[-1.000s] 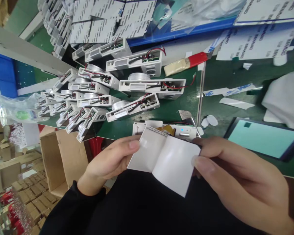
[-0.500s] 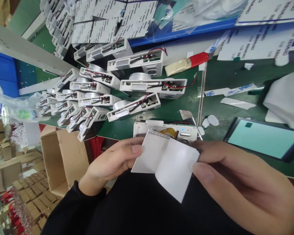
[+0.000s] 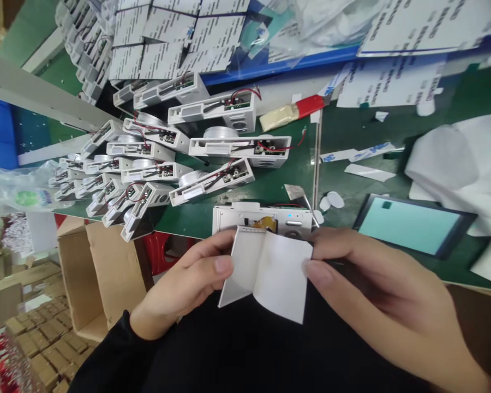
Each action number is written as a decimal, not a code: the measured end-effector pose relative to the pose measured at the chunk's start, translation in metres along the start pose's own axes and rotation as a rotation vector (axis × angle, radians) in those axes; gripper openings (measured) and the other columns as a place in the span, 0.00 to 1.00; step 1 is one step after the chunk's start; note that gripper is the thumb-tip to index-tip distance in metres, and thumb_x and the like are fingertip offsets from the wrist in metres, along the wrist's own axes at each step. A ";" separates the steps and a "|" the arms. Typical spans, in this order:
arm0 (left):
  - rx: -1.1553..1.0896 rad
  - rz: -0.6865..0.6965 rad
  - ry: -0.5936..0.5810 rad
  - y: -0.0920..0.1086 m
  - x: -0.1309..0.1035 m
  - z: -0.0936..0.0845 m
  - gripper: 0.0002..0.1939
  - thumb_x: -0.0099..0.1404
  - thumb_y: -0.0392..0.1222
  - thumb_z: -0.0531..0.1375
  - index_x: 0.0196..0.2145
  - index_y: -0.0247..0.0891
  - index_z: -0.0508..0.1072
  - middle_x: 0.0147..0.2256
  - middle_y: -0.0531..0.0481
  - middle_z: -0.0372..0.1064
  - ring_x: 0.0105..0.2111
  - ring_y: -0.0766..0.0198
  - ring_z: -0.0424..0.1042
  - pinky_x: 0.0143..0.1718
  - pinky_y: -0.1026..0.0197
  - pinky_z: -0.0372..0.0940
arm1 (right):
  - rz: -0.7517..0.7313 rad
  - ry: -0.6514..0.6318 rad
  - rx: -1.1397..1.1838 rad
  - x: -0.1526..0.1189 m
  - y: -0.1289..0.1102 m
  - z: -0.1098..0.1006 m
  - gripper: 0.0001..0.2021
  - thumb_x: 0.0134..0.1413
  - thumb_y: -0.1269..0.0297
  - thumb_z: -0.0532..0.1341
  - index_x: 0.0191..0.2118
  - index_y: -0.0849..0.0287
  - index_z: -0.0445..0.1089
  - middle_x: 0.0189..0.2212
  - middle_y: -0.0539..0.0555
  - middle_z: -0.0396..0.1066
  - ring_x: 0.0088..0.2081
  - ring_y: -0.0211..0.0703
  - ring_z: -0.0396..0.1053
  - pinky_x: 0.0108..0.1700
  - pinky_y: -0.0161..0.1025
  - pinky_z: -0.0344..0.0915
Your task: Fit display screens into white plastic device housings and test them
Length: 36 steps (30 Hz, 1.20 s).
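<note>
My left hand point(image 3: 196, 278) pinches the left edge of a thin white panel point(image 3: 244, 262), thumb on its face. From the panel's top edge an orange flat cable point(image 3: 265, 222) runs toward an open white device housing point(image 3: 229, 215) with a small blue light at its right. A thin, curved white sheet point(image 3: 282, 278) meets the panel along a crease and bends away from it. Between thumb and fingers, my right hand point(image 3: 364, 284) grips this sheet's upper right edge. Whether the sheet is still stuck to the panel along the crease, I cannot tell.
Several white housings point(image 3: 239, 150) with red and black wires stand at the left. Behind lie a red-handled brush point(image 3: 292, 112), printed sheets point(image 3: 388, 82) and adhesive strips point(image 3: 370, 172). A dark-framed screen point(image 3: 413, 224) is at right, a cardboard box point(image 3: 114, 267) below left.
The view has shifted, so the bench things appear farther left. The panel is tilted more on edge, and the white sheet's loose lower corner has swung up a little. Both hands keep their hold.
</note>
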State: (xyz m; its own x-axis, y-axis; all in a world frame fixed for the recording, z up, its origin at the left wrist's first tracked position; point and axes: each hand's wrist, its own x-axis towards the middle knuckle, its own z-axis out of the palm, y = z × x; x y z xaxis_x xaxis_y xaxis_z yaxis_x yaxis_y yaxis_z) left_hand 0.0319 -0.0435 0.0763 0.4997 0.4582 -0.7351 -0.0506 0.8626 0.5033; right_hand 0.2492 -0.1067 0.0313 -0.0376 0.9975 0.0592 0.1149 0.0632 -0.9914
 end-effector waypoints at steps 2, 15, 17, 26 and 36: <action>-0.076 0.017 -0.026 -0.003 0.001 0.002 0.24 0.60 0.55 0.73 0.50 0.41 0.82 0.40 0.49 0.82 0.38 0.62 0.81 0.40 0.67 0.74 | 0.008 -0.009 0.036 0.001 0.002 -0.002 0.06 0.71 0.68 0.59 0.40 0.49 0.68 0.27 0.44 0.70 0.28 0.34 0.70 0.26 0.30 0.65; -0.137 -0.048 -0.276 -0.011 0.008 0.003 0.34 0.69 0.62 0.60 0.64 0.37 0.69 0.53 0.33 0.80 0.57 0.34 0.77 0.57 0.34 0.71 | 0.151 0.013 0.225 0.005 0.007 -0.001 0.05 0.65 0.62 0.68 0.36 0.46 0.79 0.30 0.47 0.71 0.35 0.36 0.71 0.29 0.30 0.65; -0.135 -0.052 -0.290 -0.012 0.009 0.002 0.35 0.68 0.63 0.60 0.64 0.37 0.69 0.53 0.32 0.79 0.58 0.33 0.76 0.56 0.33 0.71 | 0.182 -0.003 0.243 0.006 0.007 -0.003 0.05 0.64 0.60 0.69 0.35 0.45 0.80 0.29 0.46 0.71 0.33 0.36 0.70 0.29 0.30 0.65; -0.119 -0.114 -0.285 -0.014 0.012 -0.001 0.37 0.64 0.65 0.63 0.61 0.35 0.72 0.50 0.34 0.80 0.52 0.37 0.80 0.54 0.36 0.72 | 0.284 -0.076 0.294 0.005 0.007 -0.008 0.07 0.64 0.56 0.69 0.33 0.45 0.81 0.26 0.46 0.73 0.30 0.36 0.70 0.28 0.32 0.62; -0.119 -0.117 -0.270 -0.014 0.015 0.001 0.36 0.61 0.66 0.65 0.57 0.36 0.74 0.47 0.36 0.80 0.45 0.44 0.81 0.51 0.39 0.74 | 0.198 -0.044 0.186 0.007 0.000 -0.006 0.07 0.65 0.58 0.68 0.33 0.48 0.80 0.26 0.47 0.70 0.29 0.35 0.69 0.27 0.31 0.63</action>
State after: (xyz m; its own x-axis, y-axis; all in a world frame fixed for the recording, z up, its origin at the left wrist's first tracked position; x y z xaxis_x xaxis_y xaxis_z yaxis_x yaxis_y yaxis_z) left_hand 0.0407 -0.0489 0.0586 0.7188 0.2950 -0.6295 -0.0724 0.9323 0.3542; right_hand 0.2549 -0.0993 0.0329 -0.0765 0.9874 -0.1388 -0.0596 -0.1435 -0.9878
